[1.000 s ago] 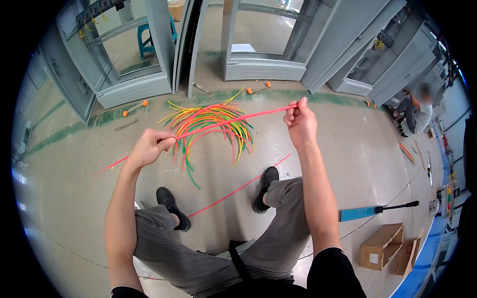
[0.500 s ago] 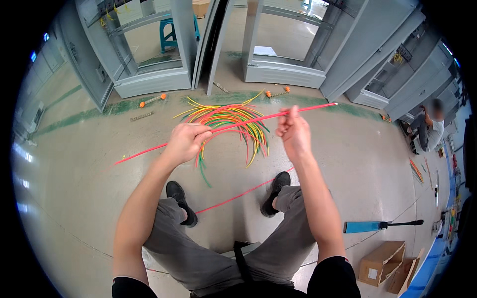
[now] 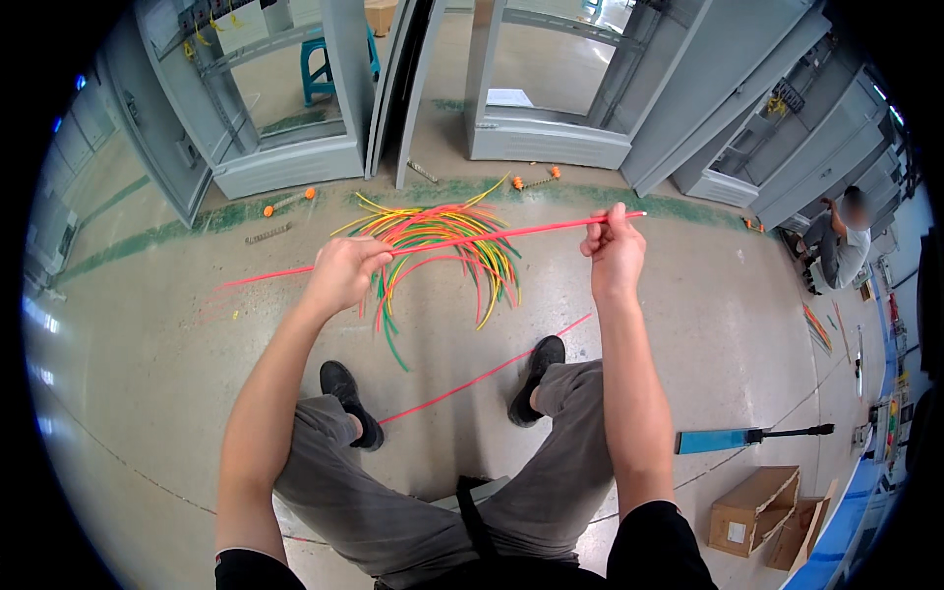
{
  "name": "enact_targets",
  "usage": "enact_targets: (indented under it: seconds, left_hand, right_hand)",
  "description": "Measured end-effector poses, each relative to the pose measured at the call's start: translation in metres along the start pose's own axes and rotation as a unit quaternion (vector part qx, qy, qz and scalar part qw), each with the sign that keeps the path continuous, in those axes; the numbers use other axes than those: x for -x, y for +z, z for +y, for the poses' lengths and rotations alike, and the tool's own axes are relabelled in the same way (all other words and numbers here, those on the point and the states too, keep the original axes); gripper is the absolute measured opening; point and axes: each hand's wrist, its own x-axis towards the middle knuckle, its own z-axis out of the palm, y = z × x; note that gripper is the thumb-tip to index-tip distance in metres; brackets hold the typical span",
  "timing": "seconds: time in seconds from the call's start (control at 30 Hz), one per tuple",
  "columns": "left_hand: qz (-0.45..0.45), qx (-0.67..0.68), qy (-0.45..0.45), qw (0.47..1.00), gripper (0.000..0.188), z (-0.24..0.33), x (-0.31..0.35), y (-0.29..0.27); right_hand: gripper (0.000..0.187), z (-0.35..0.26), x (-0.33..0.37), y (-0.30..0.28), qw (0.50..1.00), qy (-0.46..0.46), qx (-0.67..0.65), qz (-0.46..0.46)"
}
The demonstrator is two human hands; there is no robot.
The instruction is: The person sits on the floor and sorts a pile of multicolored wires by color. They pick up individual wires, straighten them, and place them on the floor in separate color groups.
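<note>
Stretched between my hands is a length of red wire [image 3: 492, 234], nearly level, its left part running past my left hand and blurred at the tip. My left hand [image 3: 342, 273] is closed round it left of the middle. Close to the pale-tipped right end, my right hand [image 3: 616, 254] pinches the wire between thumb and fingers. Beyond and below it, a loose curved bundle of red, yellow and green wires [image 3: 447, 224] lies on the floor. Another red wire [image 3: 462, 386] rests on the floor between my shoes.
Grey open cabinets [image 3: 290, 167] stand ahead. Orange-ended pieces [image 3: 289, 202] and a spring-like piece [image 3: 267, 233] lie before them. A blue, black-handled tool [image 3: 720, 441] and cardboard boxes [image 3: 752, 511] are at right. A person [image 3: 841, 241] sits low at far right, near more wires [image 3: 817, 327].
My right hand has moved right along the wire toward its end. My left hand has shifted slightly left, and the whole view has shifted a little.
</note>
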Motion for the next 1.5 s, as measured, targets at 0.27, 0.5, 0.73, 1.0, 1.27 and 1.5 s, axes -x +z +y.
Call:
enact_targets:
  seconds: [0.27, 0.5, 0.73, 1.0, 1.27, 1.5]
  left_hand:
    - [0.068, -0.004, 0.078, 0.995, 0.016, 0.005, 0.003, 0.006]
    - [0.041, 0.039, 0.096, 0.994, 0.019, -0.003, 0.002, 0.016]
    - [0.022, 0.086, 0.009, 0.996, 0.018, -0.018, 0.026, 0.041]
    - [0.037, 0.07, -0.01, 0.997, 0.018, -0.021, 0.065, 0.169]
    - [-0.169, 0.032, -0.213, 0.962, 0.016, -0.068, 0.154, 0.352]
    - [-0.18, -0.133, -0.349, 0.91, 0.016, -0.14, 0.136, 0.375]
  right_hand:
    - [0.03, 0.023, 0.014, 0.03, 0.991, 0.103, 0.003, -0.089]
    - [0.034, 0.018, -0.004, -0.002, 0.997, 0.054, -0.023, -0.057]
    - [0.036, -0.001, -0.014, -0.051, 0.969, 0.103, 0.222, 0.025]
    - [0.034, -0.017, 0.031, -0.03, 0.918, 0.021, 0.393, -0.054]
    - [0.026, -0.013, 0.07, -0.003, 0.879, 0.019, 0.447, -0.168]
    - [0.018, -0.035, 0.077, -0.009, 0.838, 0.011, 0.501, -0.217]
